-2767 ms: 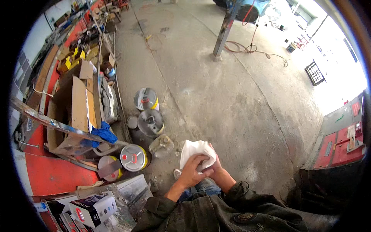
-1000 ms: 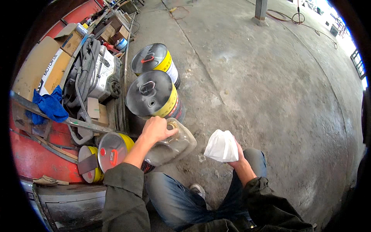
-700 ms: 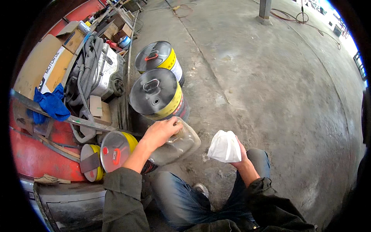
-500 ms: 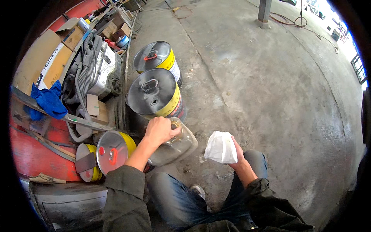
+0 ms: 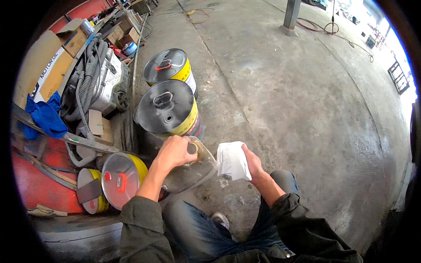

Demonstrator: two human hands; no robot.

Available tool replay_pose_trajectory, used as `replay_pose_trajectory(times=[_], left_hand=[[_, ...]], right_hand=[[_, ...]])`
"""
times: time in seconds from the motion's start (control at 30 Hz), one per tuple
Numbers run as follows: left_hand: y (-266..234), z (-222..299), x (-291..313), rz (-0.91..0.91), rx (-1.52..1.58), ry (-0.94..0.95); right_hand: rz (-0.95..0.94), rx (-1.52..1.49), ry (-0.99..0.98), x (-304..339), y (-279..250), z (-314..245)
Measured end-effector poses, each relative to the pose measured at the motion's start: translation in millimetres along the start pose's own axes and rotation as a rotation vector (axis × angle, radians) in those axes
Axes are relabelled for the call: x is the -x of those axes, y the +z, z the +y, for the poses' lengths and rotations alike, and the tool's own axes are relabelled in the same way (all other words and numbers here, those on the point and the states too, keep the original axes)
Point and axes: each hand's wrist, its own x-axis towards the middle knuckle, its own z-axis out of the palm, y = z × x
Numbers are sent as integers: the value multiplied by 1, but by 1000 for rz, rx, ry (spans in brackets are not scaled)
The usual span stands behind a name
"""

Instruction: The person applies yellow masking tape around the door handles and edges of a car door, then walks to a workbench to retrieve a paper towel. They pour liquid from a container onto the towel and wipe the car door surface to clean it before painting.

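A translucent, smoke-coloured plastic jug stands low in front of me, beside the near black-topped drum. My left hand is closed around the jug's handle and neck area, its thumb by the yellowish opening; the fingers beneath are partly hidden. To the right, my right hand holds a folded white paper towel between thumb and fingers. The paper towel's near edge hangs close to the jug's right side, seemingly just apart from it.
Two yellow-banded drums stand beyond the jug. Two smaller tins lie to my left, next to a metal rail. A shelf side holds cardboard boxes, grey hoses and a blue rag. A post rises from the concrete floor.
My right hand has brought the white paper towel left, closer to the jug. My left hand keeps its hold on the jug. The whole view has shifted slightly.
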Motion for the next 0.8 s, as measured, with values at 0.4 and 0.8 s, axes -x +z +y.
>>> replay_pose_trajectory(times=[0.4, 0.8], left_hand=[[11, -6, 14, 181, 168, 74], [59, 7, 21, 402, 17, -301]], right_hand=[[96, 149, -95, -7, 20, 16], [92, 1010, -810, -27, 83, 24]])
